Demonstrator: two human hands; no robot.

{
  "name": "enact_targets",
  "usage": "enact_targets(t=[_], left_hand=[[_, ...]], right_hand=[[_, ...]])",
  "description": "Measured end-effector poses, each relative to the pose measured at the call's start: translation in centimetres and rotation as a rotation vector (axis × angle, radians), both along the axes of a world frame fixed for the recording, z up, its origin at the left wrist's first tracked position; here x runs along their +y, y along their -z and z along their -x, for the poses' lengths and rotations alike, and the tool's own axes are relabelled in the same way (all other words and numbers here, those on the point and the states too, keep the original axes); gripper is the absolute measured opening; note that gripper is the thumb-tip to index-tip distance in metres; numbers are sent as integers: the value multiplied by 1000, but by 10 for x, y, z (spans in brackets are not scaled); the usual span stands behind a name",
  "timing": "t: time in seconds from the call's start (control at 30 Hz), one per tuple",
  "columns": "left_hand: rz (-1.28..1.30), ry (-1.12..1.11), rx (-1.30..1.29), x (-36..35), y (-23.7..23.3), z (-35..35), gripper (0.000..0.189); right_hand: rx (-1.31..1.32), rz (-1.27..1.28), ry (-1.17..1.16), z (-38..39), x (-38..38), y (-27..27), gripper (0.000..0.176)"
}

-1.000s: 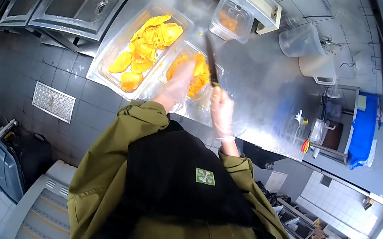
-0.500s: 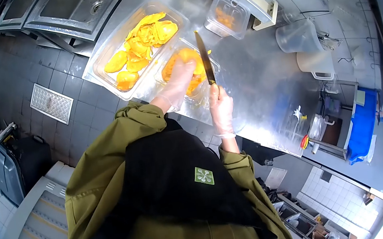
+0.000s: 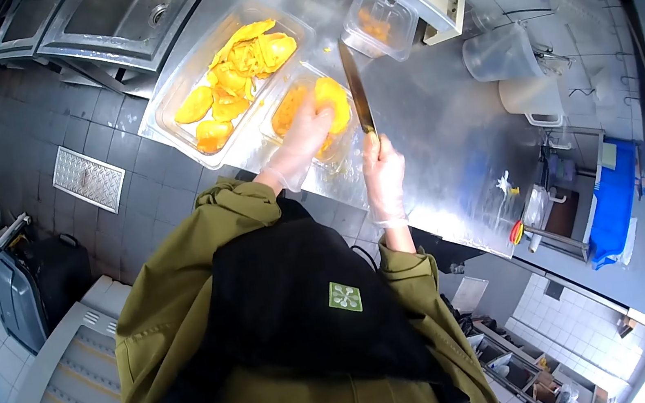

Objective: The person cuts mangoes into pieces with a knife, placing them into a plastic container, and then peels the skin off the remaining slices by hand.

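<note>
My left hand (image 3: 305,136), in a clear glove, is closed on a yellow-orange piece of mango (image 3: 332,103), held above a small clear container (image 3: 266,129). Small orange mango pieces (image 3: 290,108) lie in that container. Gripped by its handle in my gloved right hand (image 3: 384,172) is a long knife (image 3: 356,85). Its blade points away from me, just right of the mango and apart from it. To the left stands a large clear tray (image 3: 166,126) with several peeled mango pieces (image 3: 242,68).
Further back on the steel table (image 3: 435,120) is a lidded clear container (image 3: 401,38) with orange pieces, beside a cream rack (image 3: 440,8). Clear plastic jugs (image 3: 494,58) stand at the right. A sink (image 3: 124,19) is at the far left.
The knife and my right hand have moved right, away from the mango. My left hand has turned the mango piece, which now shows a broad face towards the knife.
</note>
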State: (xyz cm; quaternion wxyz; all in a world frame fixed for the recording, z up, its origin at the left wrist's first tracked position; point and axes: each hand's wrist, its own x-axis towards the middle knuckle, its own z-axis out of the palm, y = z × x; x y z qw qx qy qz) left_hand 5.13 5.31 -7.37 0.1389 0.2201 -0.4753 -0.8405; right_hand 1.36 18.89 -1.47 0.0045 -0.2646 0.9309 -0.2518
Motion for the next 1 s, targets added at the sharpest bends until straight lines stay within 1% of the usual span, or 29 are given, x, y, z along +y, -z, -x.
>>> enact_targets(t=[0.03, 0.13, 0.23, 0.33, 0.37, 0.43, 0.53, 0.57, 0.63, 0.73, 0.83, 0.93, 1.0], left_hand=[[-42, 30, 7, 1, 0, -4, 30], [-24, 33, -134, 0, -1, 1, 30], [-123, -73, -125, -3, 0, -2, 30], [-386, -214, -253, -3, -8, 7, 22], [-420, -215, -222, -1, -13, 7, 20], [-486, -219, -163, 0, -25, 3, 16], [-445, -167, -138, -2, -6, 4, 12], [-416, -148, -152, -2, -1, 5, 15], [-357, -120, -180, -6, -6, 3, 22], [-304, -249, -201, -4, -28, 1, 23], [-189, -326, -192, 0, -12, 1, 24], [-134, -321, -146, 3, -6, -3, 24], [-201, -310, -88, 4, -6, 0, 23]], right_hand=[[8, 14, -1, -1, 3, 4, 27], [28, -71, -7, 1, 4, 7, 26], [38, 29, 34, -10, 7, 6, 23], [77, -57, 29, -18, 11, 18, 23], [50, -122, 29, -19, 12, 19, 20], [100, -124, 15, -20, 12, 25, 18], [146, -136, 14, -21, 11, 33, 16], [157, -141, 17, -21, 10, 35, 15], [154, -146, 20, -21, 7, 37, 15], [154, -154, 23, -24, 2, 36, 15], [202, -99, 24, -22, 2, 36, 17], [216, -86, -3, -19, 2, 34, 19], [210, -94, -11, -19, 3, 33, 19]])
